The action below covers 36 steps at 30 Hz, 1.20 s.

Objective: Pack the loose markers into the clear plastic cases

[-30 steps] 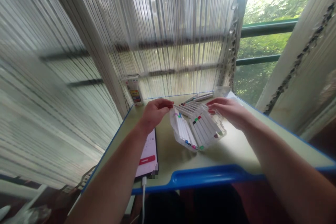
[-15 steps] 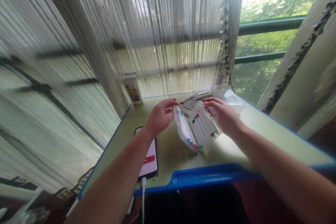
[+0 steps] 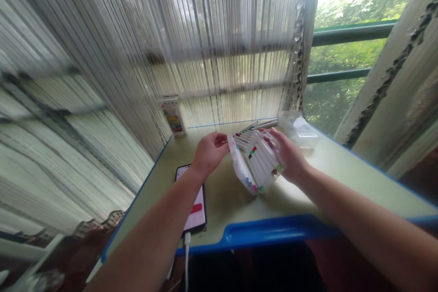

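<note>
Curtains [image 3: 219, 23]: sheer, striped, hanging beyond the far edge and probably softening the daylight.
Desk [image 3: 219, 205]: pale top, blue rim.
Marker case [image 3: 237, 163]: mid-desk, spread in a V, markers in both halves; likely opened this way to expose both rows. Whether its near end rests on the top, I cannot tell.
Phone [image 3: 196, 220]: near the left edge, partly under the forearm, perhaps kept there so its cable [image 3: 187, 255] can drop over the near edge.
Clear box [image 3: 301, 131]: by the far right corner, apparently out of the way.
Right hand [image 3: 288, 155]: fingers curled around the case's right half, seemingly propping it.
Left hand [image 3: 209, 153]: thumb and fingers nearly together at the left half's far end; pinching or merely touching, unclear.
Small carton [image 3: 175, 123]: upright, far left corner.
Loose markers [image 3: 247, 136]: behind the case, towards the far edge.
</note>
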Available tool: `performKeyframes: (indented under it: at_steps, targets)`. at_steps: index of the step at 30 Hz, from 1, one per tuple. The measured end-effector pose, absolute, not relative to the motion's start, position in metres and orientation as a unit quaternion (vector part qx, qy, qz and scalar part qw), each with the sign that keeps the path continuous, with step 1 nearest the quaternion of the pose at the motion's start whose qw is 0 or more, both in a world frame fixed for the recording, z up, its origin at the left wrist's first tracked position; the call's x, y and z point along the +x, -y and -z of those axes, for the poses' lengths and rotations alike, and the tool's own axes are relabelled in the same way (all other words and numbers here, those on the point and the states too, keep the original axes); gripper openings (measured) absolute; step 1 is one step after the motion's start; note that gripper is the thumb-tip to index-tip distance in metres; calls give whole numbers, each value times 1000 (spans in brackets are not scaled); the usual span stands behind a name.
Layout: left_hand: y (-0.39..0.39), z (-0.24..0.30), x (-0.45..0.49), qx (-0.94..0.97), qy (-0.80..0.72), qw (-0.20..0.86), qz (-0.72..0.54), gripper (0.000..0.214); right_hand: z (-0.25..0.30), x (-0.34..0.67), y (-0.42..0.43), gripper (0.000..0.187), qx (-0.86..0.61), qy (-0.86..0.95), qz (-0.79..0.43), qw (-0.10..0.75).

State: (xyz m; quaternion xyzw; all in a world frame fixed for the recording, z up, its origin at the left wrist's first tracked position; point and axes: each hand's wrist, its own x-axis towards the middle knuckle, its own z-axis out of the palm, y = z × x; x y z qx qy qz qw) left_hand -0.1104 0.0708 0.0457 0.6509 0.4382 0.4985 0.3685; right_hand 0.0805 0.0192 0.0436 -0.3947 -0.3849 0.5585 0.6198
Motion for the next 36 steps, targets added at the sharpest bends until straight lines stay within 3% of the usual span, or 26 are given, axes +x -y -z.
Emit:
performKeyframes:
  at_steps: [7, 18, 27, 36]
  targets:
    - [-61, -50, -106, 660, -369, 440, -485, 36, -35, 77, -21, 60, -338, 456, -596, 568]
    - [-57, -48, -104, 694, -268, 515, -426, 63, -37, 65, -10, 54, -359, 456, -600, 551]
    - [-56, -43, -101, 752, -242, 466, -398, 63, -23, 62, -16, 55, -373, 446, -577, 573]
    - [-40, -50, -97, 853, -266, 291, -343, 56, -16, 53, -20, 65, -335, 458, -535, 626]
